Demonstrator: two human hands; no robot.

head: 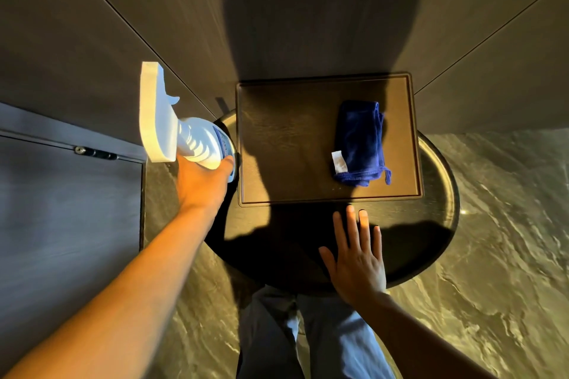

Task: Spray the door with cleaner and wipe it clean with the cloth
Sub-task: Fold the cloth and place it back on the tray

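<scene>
While our left hand (pixel 201 183) grips the white spray bottle (pixel 181 135) at the bench (pixel 443 194) edge, ready for the door (pixel 67 209) at left; our right hand (pixel 358 261) rests flat, empty; blue cloth (pixel 360 141) waits on the tray (pixel 277 138).

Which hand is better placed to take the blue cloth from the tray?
The right hand. It is open and empty over the round table, just below the tray, and the blue cloth lies on the tray's right side. The left hand is busy holding the spray bottle.
</scene>
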